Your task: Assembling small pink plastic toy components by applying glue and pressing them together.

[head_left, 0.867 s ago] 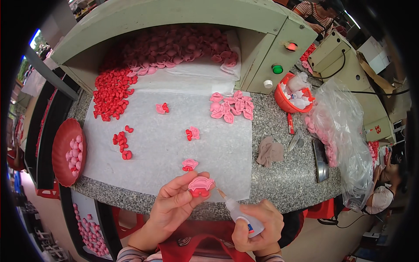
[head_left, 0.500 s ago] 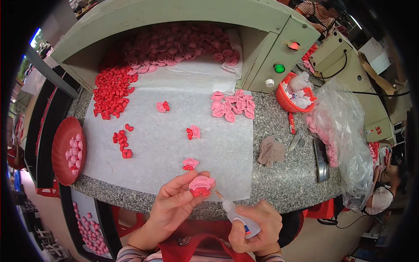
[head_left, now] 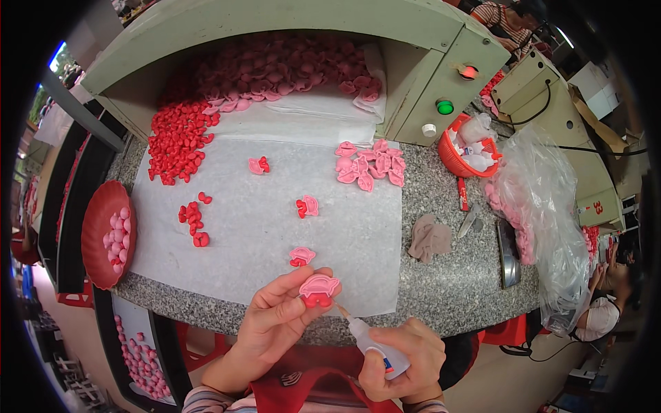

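Speckled worktop [head_left: 475, 279] | left hand [head_left: 275, 320]: grips pink-red piece [head_left: 318, 288] | right hand [head_left: 414, 354]: grips bottle [head_left: 363, 334]

The person shows two hands. In the left hand [head_left: 279, 322] there is one pink-and-red piece [head_left: 319, 289]; in the right hand [head_left: 407, 358], one white bottle [head_left: 362, 336]. Three similar pieces [head_left: 309, 206] lie on one white sheet [head_left: 241, 227]. There are also one red bowl [head_left: 91, 237], one orange basket [head_left: 452, 161], one greyish cloth [head_left: 430, 239] and one dark flat device [head_left: 509, 255]. The panel [head_left: 458, 89] carries one red light [head_left: 469, 72], one green light [head_left: 445, 107] and one white knob [head_left: 429, 130]. The heaped red pieces [head_left: 175, 141] are too crowded to be counted.
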`<state>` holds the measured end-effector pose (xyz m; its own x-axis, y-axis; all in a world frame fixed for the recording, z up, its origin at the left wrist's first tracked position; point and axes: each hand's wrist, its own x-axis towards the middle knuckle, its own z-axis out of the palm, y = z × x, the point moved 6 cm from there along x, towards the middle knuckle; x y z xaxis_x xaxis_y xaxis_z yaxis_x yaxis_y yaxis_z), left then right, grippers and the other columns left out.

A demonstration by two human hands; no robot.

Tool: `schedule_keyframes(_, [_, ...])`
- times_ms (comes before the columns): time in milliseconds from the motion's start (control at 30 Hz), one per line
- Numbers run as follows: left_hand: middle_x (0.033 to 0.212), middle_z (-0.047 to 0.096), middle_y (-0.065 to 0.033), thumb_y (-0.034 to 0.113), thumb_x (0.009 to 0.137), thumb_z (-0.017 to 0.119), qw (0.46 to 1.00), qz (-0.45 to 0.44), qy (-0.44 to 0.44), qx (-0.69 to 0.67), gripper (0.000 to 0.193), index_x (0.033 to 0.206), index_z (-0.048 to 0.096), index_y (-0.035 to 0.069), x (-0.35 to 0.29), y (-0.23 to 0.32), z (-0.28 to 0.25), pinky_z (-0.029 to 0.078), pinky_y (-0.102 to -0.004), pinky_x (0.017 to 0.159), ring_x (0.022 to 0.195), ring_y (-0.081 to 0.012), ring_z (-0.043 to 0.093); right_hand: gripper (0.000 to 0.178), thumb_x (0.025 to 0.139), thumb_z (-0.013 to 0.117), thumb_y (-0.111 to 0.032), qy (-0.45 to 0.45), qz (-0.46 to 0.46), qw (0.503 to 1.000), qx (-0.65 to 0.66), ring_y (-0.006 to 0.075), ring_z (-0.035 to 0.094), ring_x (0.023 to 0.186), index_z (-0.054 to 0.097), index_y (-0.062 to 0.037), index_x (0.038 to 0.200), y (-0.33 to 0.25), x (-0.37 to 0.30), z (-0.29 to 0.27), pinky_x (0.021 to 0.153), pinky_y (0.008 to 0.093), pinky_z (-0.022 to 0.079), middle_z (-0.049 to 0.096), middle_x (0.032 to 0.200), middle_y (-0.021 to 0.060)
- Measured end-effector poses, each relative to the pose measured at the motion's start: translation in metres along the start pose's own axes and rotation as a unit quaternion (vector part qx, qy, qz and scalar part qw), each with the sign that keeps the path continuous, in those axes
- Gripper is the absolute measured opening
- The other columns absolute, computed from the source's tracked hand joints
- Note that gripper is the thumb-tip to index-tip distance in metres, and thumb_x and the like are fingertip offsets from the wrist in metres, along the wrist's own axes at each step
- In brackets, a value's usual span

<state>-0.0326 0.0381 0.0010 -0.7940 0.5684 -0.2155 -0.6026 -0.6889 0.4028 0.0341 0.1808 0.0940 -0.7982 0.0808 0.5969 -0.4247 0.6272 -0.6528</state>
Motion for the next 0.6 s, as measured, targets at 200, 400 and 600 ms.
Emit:
schedule_keyframes(200, [0.129,0.041,-0.0206,0.0,0.083,0.053,1.0,-0.003,0.004,-0.002,0.041,0.123,0.048,0.005,0.0002,0.0005,0.0007,0.044,-0.0414,0.095,0.116,-0.037,0.045,0.027,0.062,0.062,-0.005,0.015,-0.007,1.0,-0.003,0.013,0.042,0.038,0.059,-0.0007,0.088,-0.0011,-0.0018,-0.0022,0.037,0.0226,0.033,0.057,0.058,0.0041])
schedule_keyframes(400, [0.129,0.041,-0.0203,0.0,0.083,0.053,1.0,-0.005,0.005,-0.001,0.041,0.123,0.048,0.004,0.0005,0.0,0.0006,0.044,-0.0419,0.095,0.116,-0.0369,0.045,0.025,0.062,0.062,-0.005,0.01,-0.006,1.0,-0.006,0.0125,0.041,0.037,0.059,-0.0005,0.087,-0.0001,-0.0019,-0.0014,0.036,0.0223,0.033,0.056,0.057,0.0036])
schedule_keyframes(600, [0.129,0.041,-0.02,0.0,0.083,0.053,1.0,-0.004,0.01,-0.002,0.041,0.123,0.048,0.004,0.0004,0.0005,0.001,0.044,-0.0417,0.095,0.116,-0.0365,0.046,0.024,0.063,0.062,-0.006,0.011,-0.008,1.0,0.005,0.0125,0.042,0.037,0.059,-0.0004,0.087,-0.0032,0.0008,-0.0026,0.036,0.0224,0.034,0.055,0.056,0.0028])
